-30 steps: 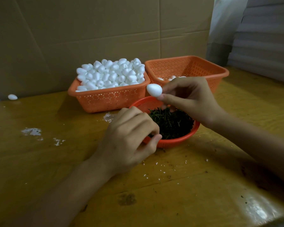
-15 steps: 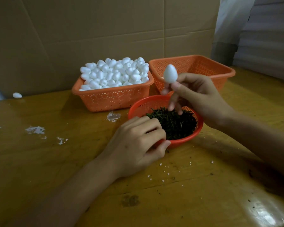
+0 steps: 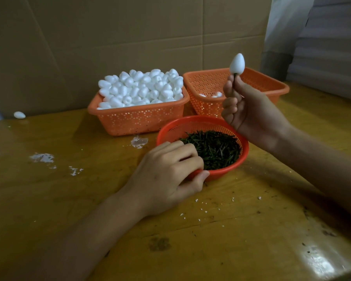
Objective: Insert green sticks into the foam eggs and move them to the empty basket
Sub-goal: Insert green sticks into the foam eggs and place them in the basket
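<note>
My right hand [image 3: 249, 110] holds a white foam egg [image 3: 237, 64] upright by a green stick pushed into its base, above the front rim of the nearly empty orange basket [image 3: 272, 82]. A few eggs lie in that basket. My left hand [image 3: 168, 175] rests on the near rim of the round red bowl [image 3: 241, 157], fingertips curled among the green sticks [image 3: 215, 148]. I cannot tell whether it grips a stick. To the left stands an orange basket [image 3: 138, 120] heaped with foam eggs [image 3: 142, 88].
A loose foam egg [image 3: 19, 115] lies at the far left by the cardboard wall [image 3: 130, 37]. White foam crumbs [image 3: 43, 158] and patches dot the wooden table [image 3: 211, 230]. Stacked grey sheets [image 3: 330, 47] rise at the back right.
My right hand lifted the egg from over the red bowl up and to the right, turning it upright on its stick. My left hand stayed at the bowl's rim.
</note>
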